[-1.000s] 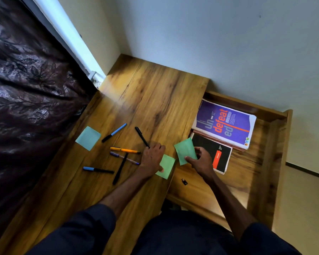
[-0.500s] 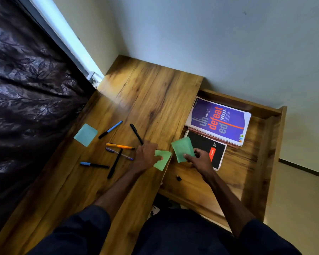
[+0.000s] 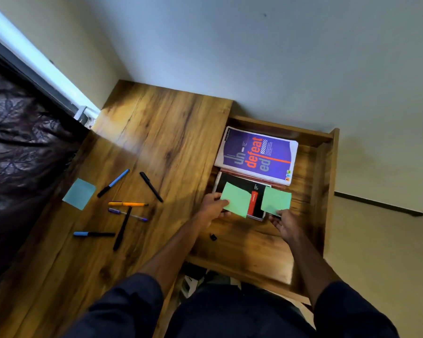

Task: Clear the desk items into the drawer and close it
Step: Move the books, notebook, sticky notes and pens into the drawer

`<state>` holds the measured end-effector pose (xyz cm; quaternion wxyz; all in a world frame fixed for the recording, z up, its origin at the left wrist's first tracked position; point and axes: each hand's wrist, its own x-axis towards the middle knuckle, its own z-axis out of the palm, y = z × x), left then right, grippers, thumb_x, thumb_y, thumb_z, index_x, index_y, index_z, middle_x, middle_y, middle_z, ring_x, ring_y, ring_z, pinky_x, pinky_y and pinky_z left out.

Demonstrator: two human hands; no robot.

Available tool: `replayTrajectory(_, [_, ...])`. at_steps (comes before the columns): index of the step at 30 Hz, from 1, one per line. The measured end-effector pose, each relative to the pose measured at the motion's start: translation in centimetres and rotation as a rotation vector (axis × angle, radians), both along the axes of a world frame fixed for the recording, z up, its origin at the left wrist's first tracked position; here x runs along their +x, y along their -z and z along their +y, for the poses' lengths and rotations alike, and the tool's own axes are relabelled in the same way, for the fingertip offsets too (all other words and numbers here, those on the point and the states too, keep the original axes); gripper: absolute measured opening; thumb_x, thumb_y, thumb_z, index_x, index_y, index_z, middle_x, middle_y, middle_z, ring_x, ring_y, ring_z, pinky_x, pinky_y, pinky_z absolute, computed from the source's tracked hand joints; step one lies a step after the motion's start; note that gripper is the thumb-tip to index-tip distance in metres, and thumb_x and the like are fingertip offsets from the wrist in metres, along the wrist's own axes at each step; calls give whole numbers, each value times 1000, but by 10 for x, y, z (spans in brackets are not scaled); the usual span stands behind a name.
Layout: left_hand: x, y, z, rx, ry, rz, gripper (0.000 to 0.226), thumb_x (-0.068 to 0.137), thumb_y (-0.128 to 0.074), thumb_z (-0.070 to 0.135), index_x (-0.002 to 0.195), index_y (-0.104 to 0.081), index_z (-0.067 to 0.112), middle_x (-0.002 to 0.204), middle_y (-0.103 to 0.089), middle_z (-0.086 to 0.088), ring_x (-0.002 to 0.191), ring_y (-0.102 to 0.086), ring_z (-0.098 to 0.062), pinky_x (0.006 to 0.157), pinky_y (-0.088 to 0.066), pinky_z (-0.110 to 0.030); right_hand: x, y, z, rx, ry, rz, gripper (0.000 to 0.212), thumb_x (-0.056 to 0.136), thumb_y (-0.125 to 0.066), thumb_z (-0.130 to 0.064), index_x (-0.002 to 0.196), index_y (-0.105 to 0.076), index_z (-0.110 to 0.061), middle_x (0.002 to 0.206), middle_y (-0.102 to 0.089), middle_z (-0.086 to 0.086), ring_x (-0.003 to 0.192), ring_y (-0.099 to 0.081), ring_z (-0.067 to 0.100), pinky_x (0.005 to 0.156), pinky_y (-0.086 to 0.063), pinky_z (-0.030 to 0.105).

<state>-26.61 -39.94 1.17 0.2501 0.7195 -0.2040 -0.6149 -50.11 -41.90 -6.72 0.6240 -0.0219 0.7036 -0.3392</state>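
The wooden drawer [image 3: 324,191] stands pulled out to the right of the desk [image 3: 156,132]. Inside it lie a purple book [image 3: 257,154] and a black notebook [image 3: 254,191]. My left hand [image 3: 211,207] holds a green sticky pad [image 3: 237,200] over the notebook. My right hand [image 3: 285,223] grips a second green sticky pad [image 3: 276,200] further right, above the drawer floor. On the desk lie a light-blue sticky pad [image 3: 79,193] and several pens, among them an orange pen [image 3: 127,204] and a black pen [image 3: 151,187].
A small black item [image 3: 213,237] sits on the drawer floor near the front. A dark patterned curtain [image 3: 22,147] hangs along the desk's left edge. The wall runs behind the desk and drawer.
My left hand lifted the green pad off the desk edge and carried it right, over the drawer. My right hand moved its pad further right, past the notebook.
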Motion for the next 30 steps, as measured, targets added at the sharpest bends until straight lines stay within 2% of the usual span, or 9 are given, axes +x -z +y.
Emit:
replayTrajectory(3, [-24,15,-7,28,66,1,46,97,-63,4,141,-50,4,138,-60,-16,119,-65,-29,77,-64,-31,-20,13,-6,42,55,114,35,94,-51,6,128,-55,4,106,-65,19,67,-64,21,50,-56,24])
replayTrajectory(6, [-40,25,-11,46,85,12,49,95,-65,2,142,-49,3,140,-60,-17,121,-64,-31,78,-64,-31,-29,24,-12,84,36,221,29,95,-56,-2,123,-57,3,104,-69,17,59,-65,13,51,-55,22])
replayTrajectory(8, [-47,30,-13,57,90,20,51,95,-65,2,143,-48,3,140,-59,-17,122,-64,-31,75,-64,-29,-32,31,-17,97,18,272,25,96,-57,-7,121,-58,-2,105,-70,15,52,-64,8,43,-51,19])
replayTrajectory(13, [-54,34,-16,81,91,27,51,95,-65,2,143,-49,2,139,-59,-17,121,-64,-31,72,-63,-27,-35,39,-28,175,-47,451,33,93,-68,-21,120,-61,-3,109,-72,12,64,-67,14,46,-45,21])
replayTrajectory(19, [-56,35,-13,116,74,14,49,94,-66,2,141,-51,3,137,-60,-16,121,-64,-31,69,-63,-25,-34,36,-31,218,-5,406,32,93,-69,-22,115,-58,-2,94,-65,10,74,-70,18,49,-47,21])
replayTrajectory(22, [-57,36,-12,128,72,9,49,94,-67,3,140,-51,3,137,-60,-16,120,-64,-31,71,-63,-26,-37,38,-33,250,55,390,32,94,-68,-22,117,-57,-2,86,-61,6,70,-68,16,52,-49,21])
replayTrajectory(24, [-59,36,-13,130,75,7,50,94,-67,3,141,-51,4,138,-60,-16,121,-64,-31,73,-63,-27,-39,37,-33,251,88,383,31,95,-66,-19,118,-57,-2,90,-61,5,71,-67,15,57,-51,22])
replayTrajectory(27, [-63,35,-14,130,77,14,50,94,-66,3,141,-50,4,138,-60,-16,122,-64,-31,76,-63,-29,-41,35,-30,229,82,405,33,92,-69,-20,118,-57,-3,103,-65,6,87,-72,19,60,-54,23])
replayTrajectory(30, [-67,36,-14,128,84,22,50,94,-66,3,142,-50,3,139,-60,-16,123,-63,-31,73,-63,-27,-40,36,-23,224,19,478,42,87,-74,-26,122,-59,-8,118,-70,11,93,-73,22,72,-61,31])
